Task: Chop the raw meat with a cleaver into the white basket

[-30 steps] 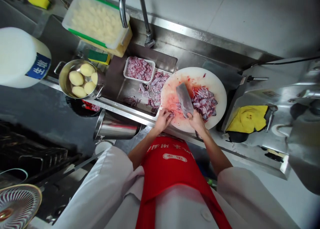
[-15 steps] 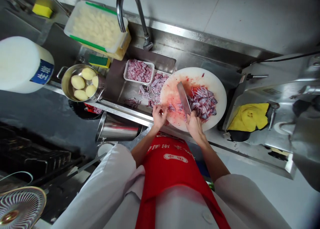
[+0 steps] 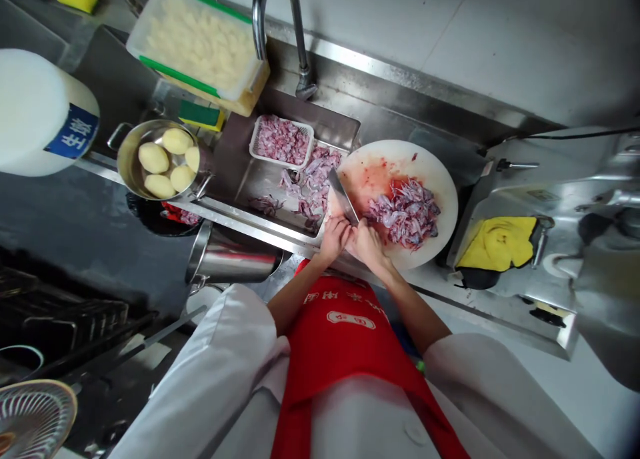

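My right hand (image 3: 369, 245) is wrapped round the handle of a cleaver (image 3: 344, 196), whose blade slants across the left side of a round white cutting board (image 3: 435, 169). Close beside it, my left hand (image 3: 335, 237) has its fingers curled together at the board's near left edge, by the blade. What they pinch, if anything, is hidden. A pile of raw, purplish-red meat pieces (image 3: 407, 212) lies right of the cleaver, with red stains around it. More raw pieces (image 3: 320, 172) lie in the sink to the left, by a white basket (image 3: 254, 153) full of smaller cut meat.
A pot (image 3: 131, 179) of peeled potatoes stands on the sink's left. Behind it are a sponge (image 3: 200, 115) and a lidded container (image 3: 200, 45). A faucet (image 3: 305, 82) arches over the sink. A yellow cloth (image 3: 495, 242) lies right of the board.
My right hand and the cleaver have moved left across the board, away from the meat pile. My left hand has shifted right, so the hands are now side by side.
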